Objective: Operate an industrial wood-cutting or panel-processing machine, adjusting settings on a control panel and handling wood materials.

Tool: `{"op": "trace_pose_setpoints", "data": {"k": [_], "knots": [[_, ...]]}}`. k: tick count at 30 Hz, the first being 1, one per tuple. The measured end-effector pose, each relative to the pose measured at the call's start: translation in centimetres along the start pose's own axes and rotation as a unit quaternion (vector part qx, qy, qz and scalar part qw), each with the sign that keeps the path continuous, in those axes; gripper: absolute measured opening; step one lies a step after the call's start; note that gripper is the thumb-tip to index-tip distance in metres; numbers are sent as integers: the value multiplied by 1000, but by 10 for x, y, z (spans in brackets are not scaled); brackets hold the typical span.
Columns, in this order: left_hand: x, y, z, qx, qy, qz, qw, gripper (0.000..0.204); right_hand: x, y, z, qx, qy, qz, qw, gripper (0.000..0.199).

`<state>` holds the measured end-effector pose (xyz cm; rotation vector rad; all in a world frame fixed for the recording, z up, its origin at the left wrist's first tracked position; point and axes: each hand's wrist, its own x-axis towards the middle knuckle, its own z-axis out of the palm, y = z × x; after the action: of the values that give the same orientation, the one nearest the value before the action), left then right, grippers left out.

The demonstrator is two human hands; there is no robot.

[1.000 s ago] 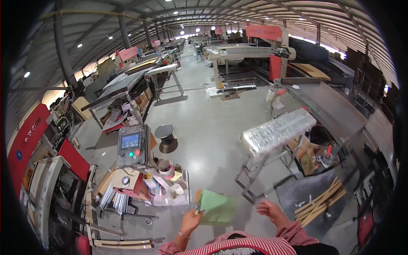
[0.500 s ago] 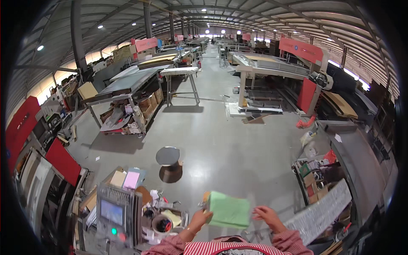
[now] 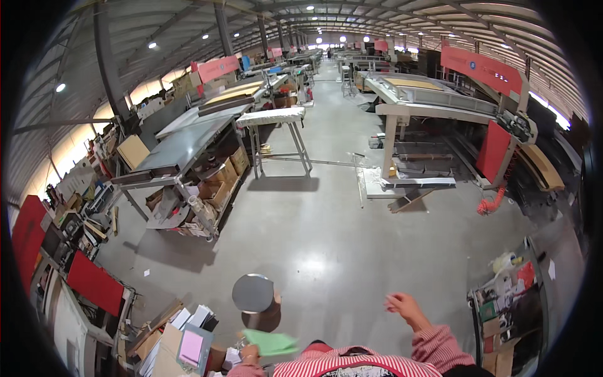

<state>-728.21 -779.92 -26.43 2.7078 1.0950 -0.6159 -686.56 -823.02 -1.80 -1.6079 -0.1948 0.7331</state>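
Note:
Low in the view, just left of my body, my left hand (image 3: 250,353) grips a thin, flat green sheet (image 3: 274,343) by its left end. Whether it is cloth or paper I cannot tell. The sheet points to the right and lies nearly edge-on. Over the grey floor on the right, my right hand (image 3: 407,309) is raised with loosely stretched fingers and nothing in it. Left of my left hand lies a pink sheet (image 3: 191,347) on a grey board, among white papers (image 3: 200,317) and cardboard.
A round-topped stool (image 3: 253,293) stands just ahead of my left hand. Farther off are a trestle stand (image 3: 273,117), a long metal table (image 3: 188,141) and a red-fronted machine (image 3: 496,151). A cluttered shelf (image 3: 502,308) is at right.
My left hand has carried the green sheet left and down, and the sheet has tilted flatter. My right hand has shifted slightly up and right. The view has turned, and the control panel has left it.

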Motion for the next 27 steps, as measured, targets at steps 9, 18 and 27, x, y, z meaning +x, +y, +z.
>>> {"op": "trace_pose_setpoints", "data": {"k": [9,18,27], "knots": [[308,12,-130,-76,-85,-106,988,21,447,-72,-7,-221,-11,-24,975,33],[867,331,-531,-449,77,-18,890,38,654,-2,-156,-556,-51,272,784,38],[1131,494,-749,-692,-80,-58,715,29,1224,-119,-235,-636,-18,24,771,16]]}}
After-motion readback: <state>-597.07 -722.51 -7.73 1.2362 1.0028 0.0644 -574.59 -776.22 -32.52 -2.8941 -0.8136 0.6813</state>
